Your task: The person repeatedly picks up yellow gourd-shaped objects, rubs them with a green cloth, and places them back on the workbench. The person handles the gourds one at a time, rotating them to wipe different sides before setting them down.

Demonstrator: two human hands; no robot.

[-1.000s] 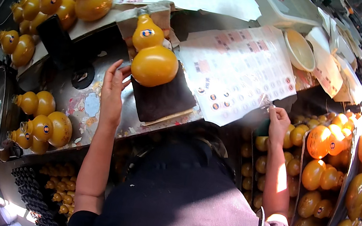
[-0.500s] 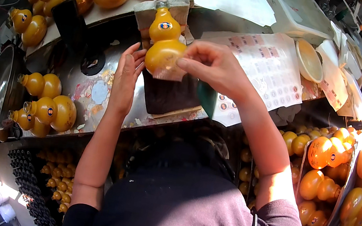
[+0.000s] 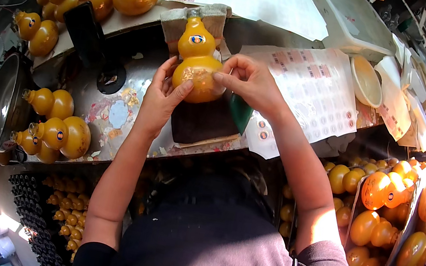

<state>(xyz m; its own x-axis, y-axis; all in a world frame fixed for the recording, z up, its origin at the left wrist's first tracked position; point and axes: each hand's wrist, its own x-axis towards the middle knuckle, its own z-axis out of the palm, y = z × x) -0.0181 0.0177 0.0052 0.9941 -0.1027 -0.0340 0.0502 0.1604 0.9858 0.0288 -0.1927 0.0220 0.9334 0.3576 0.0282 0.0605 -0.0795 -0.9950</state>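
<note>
If pressed unevenly, the gourd (image 3: 196, 61) could be rolled and its decal (image 3: 195, 76) creased. It is propped over the pad (image 3: 194, 124) near the surface's (image 3: 132, 66) front edge, between the loosely open left hand (image 3: 161, 98), its thumb against it, and the right hand (image 3: 256, 83), fingertips pinched, a green tool (image 3: 239, 112) gripped below.

Your left hand (image 3: 165, 96): thumb spread from fingers. Right hand (image 3: 255, 86): fingers bent, thumb near forefinger. Forearms (image 3: 122, 174) slant inward.

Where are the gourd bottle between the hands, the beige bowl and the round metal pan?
Gourd bottle (image 3: 197, 60): head view, on its waist.
Beige bowl (image 3: 365, 82): head view, on its inside.
Round metal pan (image 3: 2, 102): head view, on its inside.
</note>
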